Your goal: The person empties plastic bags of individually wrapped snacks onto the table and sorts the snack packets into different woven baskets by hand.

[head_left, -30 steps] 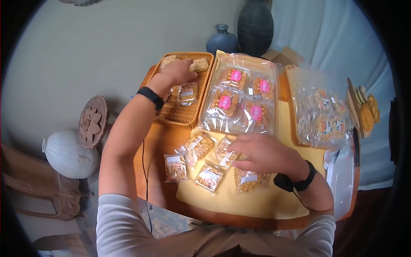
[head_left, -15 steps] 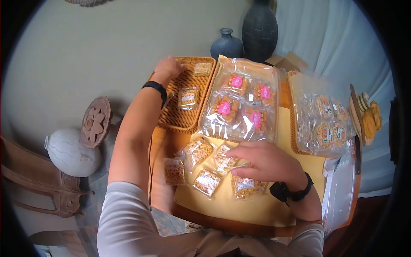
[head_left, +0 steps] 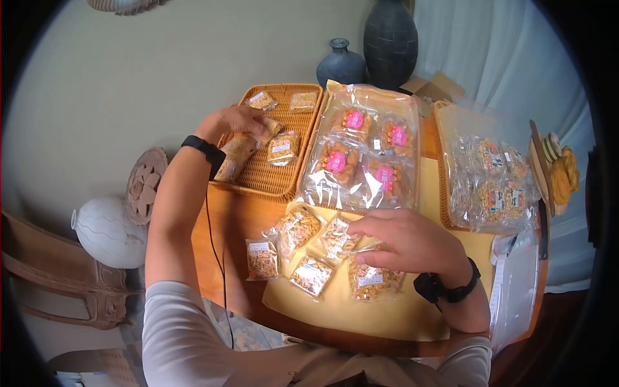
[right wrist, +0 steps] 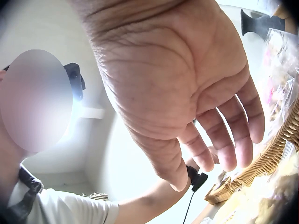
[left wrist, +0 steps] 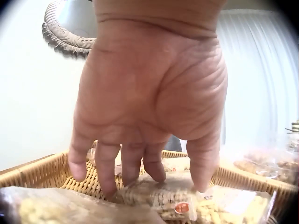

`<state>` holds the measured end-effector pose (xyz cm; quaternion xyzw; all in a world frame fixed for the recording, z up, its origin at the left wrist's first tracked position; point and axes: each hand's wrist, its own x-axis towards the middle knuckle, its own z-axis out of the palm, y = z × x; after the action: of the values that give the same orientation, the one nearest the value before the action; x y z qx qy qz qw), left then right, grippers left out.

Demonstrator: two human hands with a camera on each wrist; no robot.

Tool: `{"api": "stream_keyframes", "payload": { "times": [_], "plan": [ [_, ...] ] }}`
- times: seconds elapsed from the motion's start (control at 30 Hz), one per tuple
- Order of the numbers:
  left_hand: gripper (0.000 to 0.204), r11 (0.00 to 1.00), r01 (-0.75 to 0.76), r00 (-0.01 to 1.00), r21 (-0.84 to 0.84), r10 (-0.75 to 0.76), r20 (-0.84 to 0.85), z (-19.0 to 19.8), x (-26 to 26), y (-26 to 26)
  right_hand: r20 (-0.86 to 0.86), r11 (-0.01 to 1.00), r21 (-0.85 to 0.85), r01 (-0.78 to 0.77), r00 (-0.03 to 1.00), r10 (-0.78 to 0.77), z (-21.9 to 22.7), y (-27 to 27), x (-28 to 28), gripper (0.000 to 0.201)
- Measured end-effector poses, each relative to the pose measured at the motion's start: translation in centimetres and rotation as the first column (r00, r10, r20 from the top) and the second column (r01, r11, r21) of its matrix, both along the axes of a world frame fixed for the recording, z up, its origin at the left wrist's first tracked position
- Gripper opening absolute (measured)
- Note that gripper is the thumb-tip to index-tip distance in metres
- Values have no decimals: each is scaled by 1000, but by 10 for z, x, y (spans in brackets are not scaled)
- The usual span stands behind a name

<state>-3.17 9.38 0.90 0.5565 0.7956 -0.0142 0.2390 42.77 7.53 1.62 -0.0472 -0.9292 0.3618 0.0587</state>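
- Nearest me, on the yellow paper [head_left: 387, 319] and the bare tabletop [head_left: 248, 206] beside it, lie five loose packets [head_left: 313, 275], bunched close together.
- I see the right hand [head_left: 409, 242] above them, fingers apart and slack, gripping nothing. Whether it touches any wrapper I can't tell. If I let that wrist sag, its weight could crush the large packet [head_left: 374, 280] below; the contents look brittle.
- From the left wristband [head_left: 205, 155] a black cable [right wrist: 188, 206] hangs down. A wide swing of the arm could snag it on the basket edge and jerk the grip.
- In the left basket [head_left: 302, 127], the left hand [head_left: 237, 122] has its thumb and fingertips pinched on a small packet [head_left: 274, 128]. The wrapper looks slick, so a light hold might slip; squeezing harder could crack what's inside.
- Close around it I have a labelled packet [head_left: 282, 149] and a long packet [head_left: 235, 158] near the wrist. Dragging low could shove either askew.
- Farther in sit two back packets [head_left: 303, 102], well clear of my fingertips.
- Behind the basket, the blue vase [head_left: 340, 66] looks out of harm's way unless the arm overreaches.
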Motion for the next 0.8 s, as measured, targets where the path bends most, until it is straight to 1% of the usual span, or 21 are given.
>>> {"api": "stream_keyframes", "payload": {
  "times": [0.03,0.07,0.1,0.13,0.17,0.23,0.27,0.33,0.37,0.43,0.47,0.53,0.57,0.63,0.67,0.73,0.77,0.8],
  "plan": [
    [34,1000,-7,999,9,7,37,-5,-6,2,0,1000,0,0,1000,0,1,0,0,41],
    [34,1000,-7,999,12,7,37,-15,-17,9,17,1000,-1,-1,1000,1,2,0,0,41],
    [36,980,-63,987,191,89,-134,-24,-26,17,37,1000,-2,-2,999,2,4,0,0,41],
    [38,925,-85,939,371,198,-280,-26,-27,20,41,1000,3,-3,999,3,4,-1,-1,41],
    [38,922,-86,940,377,200,-275,-27,-28,24,34,1000,9,1,999,-1,3,-1,0,41],
    [46,980,-16,910,196,95,-404,-28,-27,33,29,1000,15,8,1000,-9,1,-3,0,41],
    [46,980,-13,911,201,94,-402,-29,-27,38,28,1000,12,9,1000,-9,1,-3,1,41],
    [53,994,-50,951,98,77,-301,-31,-25,44,28,1000,9,11,1000,-12,2,-2,1,42],
    [53,994,-46,951,100,74,-301,-32,-26,48,32,1000,4,7,999,-7,2,-1,1,42],
    [62,983,-93,957,158,132,-257,-38,-28,51,41,1000,-9,3,999,-3,2,1,2,42],
    [62,983,-94,958,155,132,-255,-41,-27,55,27,1000,5,3,1000,-4,2,2,2,42],
    [73,961,-201,898,187,258,-357,-45,-25,61,13,1000,18,0,1000,-1,1,2,1,42],
    [73,961,-203,898,187,259,-357,-45,-25,60,10,1000,12,-2,1000,2,1,2,1,42],
    [77,932,-245,901,268,320,-292,-44,-21,57,10,1000,-1,-3,1000,3,0,1,1,41],
    [77,933,-245,902,265,320,-291,-40,-18,56,10,1000,11,-3,1000,3,0,2,2,41],
    [73,971,-136,937,199,191,-293,-27,-11,45,6,1000,8,-4,1000,4,0,1,4,41],
    [73,973,-132,935,191,186,-301,-13,0,36,-5,1000,7,1,1000,-1,1,2,3,41],
    [69,996,-60,970,63,73,-230,-1,16,22,-14,1000,3,4,1000,-4,1,2,3,40]
  ]
}}
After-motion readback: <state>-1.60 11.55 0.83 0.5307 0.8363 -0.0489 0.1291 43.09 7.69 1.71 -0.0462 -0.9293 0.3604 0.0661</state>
